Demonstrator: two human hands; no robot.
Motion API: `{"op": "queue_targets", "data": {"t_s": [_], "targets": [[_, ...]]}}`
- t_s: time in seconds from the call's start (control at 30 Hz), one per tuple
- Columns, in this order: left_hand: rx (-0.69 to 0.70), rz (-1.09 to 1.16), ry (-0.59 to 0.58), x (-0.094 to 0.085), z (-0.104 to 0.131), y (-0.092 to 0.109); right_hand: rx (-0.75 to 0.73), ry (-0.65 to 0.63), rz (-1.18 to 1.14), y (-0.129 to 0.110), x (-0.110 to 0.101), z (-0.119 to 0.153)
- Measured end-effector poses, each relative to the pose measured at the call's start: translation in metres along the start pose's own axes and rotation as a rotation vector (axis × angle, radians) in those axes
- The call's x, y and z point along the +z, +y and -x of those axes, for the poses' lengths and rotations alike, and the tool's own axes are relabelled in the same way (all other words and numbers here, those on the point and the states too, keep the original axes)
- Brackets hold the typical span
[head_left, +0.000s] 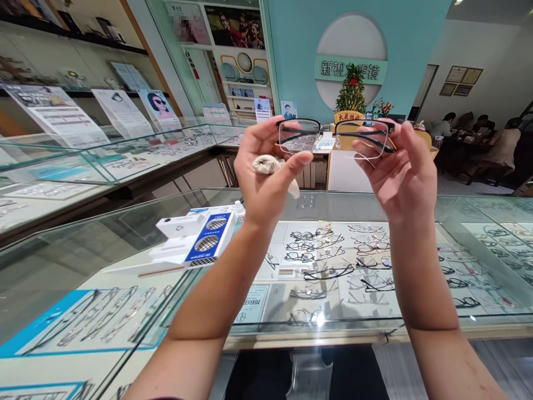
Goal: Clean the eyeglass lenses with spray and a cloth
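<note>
A pair of eyeglasses with a dark half-rim front is held up at arm's length above the glass counter. My left hand grips the frame's left end, and a crumpled pale cloth is tucked in its palm. At the other end, my right hand pinches the corner by the hinge. The dark temples appear behind the lenses. Both lenses are clear, so the room shows through them.
Below my arms is a glass display case with several rows of eyeglasses. A blue and white box lies on the glass at left. Another glass showcase runs along the back left. People sit at a table far right.
</note>
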State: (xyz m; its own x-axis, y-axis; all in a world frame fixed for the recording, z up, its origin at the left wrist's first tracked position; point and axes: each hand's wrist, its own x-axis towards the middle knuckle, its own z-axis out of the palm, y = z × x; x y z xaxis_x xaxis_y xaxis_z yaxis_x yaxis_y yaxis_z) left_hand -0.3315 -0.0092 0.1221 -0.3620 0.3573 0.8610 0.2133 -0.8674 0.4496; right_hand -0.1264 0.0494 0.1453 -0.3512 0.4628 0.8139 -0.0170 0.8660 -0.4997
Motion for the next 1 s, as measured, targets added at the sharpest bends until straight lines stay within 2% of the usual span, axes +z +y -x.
{"op": "queue_targets", "data": {"t_s": [0.23, 0.43, 0.53, 0.67, 0.83, 0.93, 1.0], "targets": [[-0.677, 0.311, -0.368, -0.002, -0.001, 0.005, -0.114, -0.051, 0.074, -0.013, 0.011, 0.005], [-0.974, 0.433, -0.556, -0.001, -0.001, 0.001, -0.147, -0.130, 0.116, -0.015, 0.007, 0.005], [-1.027, 0.477, -0.663, -0.001, -0.001, -0.005, -0.155, -0.141, 0.113, -0.016, 0.006, 0.004], [-1.013, 0.421, -0.691, 0.000, 0.000, -0.007, -0.152, -0.144, 0.087, -0.014, 0.005, 0.003], [-0.942, 0.168, -0.597, -0.006, 0.003, -0.010, -0.054, -0.087, 0.165, -0.021, -0.009, 0.007], [-0.917, 0.067, -0.540, -0.022, 0.005, -0.019, -0.039, -0.115, 0.212, -0.034, -0.016, 0.018], [-0.923, 0.015, -0.482, -0.038, 0.010, -0.027, -0.056, -0.194, 0.266, -0.042, -0.016, 0.031]]}}
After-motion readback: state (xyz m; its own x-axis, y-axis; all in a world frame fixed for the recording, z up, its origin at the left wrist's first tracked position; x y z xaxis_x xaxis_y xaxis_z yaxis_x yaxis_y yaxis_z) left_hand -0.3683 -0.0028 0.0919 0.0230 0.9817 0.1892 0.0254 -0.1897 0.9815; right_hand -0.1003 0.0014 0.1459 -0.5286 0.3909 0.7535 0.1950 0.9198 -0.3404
